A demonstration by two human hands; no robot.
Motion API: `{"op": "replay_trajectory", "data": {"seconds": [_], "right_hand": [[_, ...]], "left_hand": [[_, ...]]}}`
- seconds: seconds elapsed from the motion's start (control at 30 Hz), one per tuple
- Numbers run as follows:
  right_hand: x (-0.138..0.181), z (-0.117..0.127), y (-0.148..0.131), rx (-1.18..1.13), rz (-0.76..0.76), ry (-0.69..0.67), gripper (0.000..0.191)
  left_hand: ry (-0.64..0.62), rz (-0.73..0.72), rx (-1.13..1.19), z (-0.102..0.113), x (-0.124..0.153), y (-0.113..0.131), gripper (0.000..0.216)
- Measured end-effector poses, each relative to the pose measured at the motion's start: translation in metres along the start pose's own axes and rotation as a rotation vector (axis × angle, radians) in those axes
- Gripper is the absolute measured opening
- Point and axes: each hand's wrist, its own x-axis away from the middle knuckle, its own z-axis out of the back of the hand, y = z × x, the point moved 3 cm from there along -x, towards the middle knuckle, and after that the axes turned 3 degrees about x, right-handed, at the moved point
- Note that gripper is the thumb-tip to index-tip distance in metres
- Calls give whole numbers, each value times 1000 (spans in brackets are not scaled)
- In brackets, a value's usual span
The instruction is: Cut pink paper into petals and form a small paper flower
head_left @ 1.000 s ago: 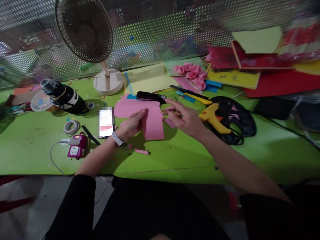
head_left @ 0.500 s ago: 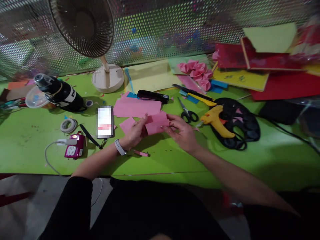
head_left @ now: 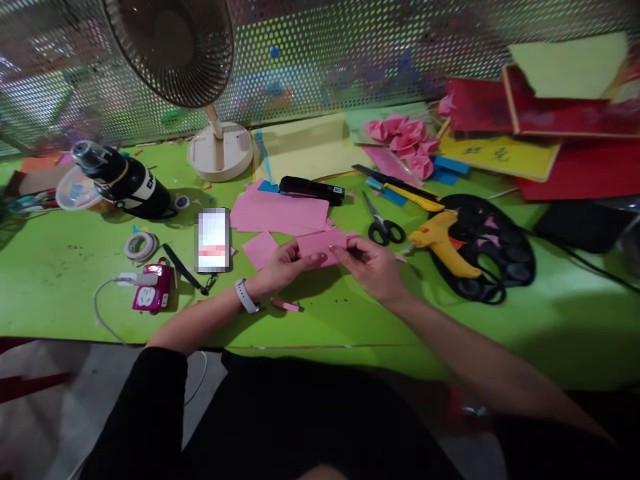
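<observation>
Between my two hands is a small piece of pink paper (head_left: 320, 245), held just above the green table. My left hand (head_left: 283, 268) pinches its left end, thumb in front. At the right end, my right hand (head_left: 373, 265) grips it with thumb and fingers. Just left of it lies a loose pink paper square (head_left: 260, 249). Behind are larger pink sheets (head_left: 280, 212) with a black stapler (head_left: 311, 190) on their far edge. Black-handled scissors (head_left: 383, 223) rest to the right of my right hand. A narrow pink paper strip (head_left: 286, 305) lies nearer to me.
A yellow glue gun (head_left: 443, 243) sits on a black tray (head_left: 515, 260), beside a yellow utility knife (head_left: 415, 197). Pink paper flowers (head_left: 405, 140) lie behind. At left are a phone (head_left: 213, 240), tape roll (head_left: 141, 247), purple power adapter (head_left: 155, 288), black bottle (head_left: 125, 183) and fan (head_left: 220, 150).
The pink paper has been turned flatter, and my left thumb now lies along its front edge. My right fingers have shifted on the right end. The whole view has moved slightly.
</observation>
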Motion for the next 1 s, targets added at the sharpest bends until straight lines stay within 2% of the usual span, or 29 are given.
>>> {"op": "replay_trajectory", "data": {"seconds": [0.23,0.5,0.7,0.87,1.0], "right_hand": [[-1,0,0,38,6,-10,41],[-2,-1,-3,51,17,-18,41],[-3,5,1,-72,-70,67,36],[-5,1,0,-121,-84,-9,39],[-6,1,0,-114,-49,21,43]], "left_hand": [[-11,38,23,3,-1,-8,43],[12,38,-26,2,1,-3,45],[30,45,-13,0,2,0,55],[-27,48,-7,-2,2,-2,49],[-30,28,-34,0,1,2,59]]}}
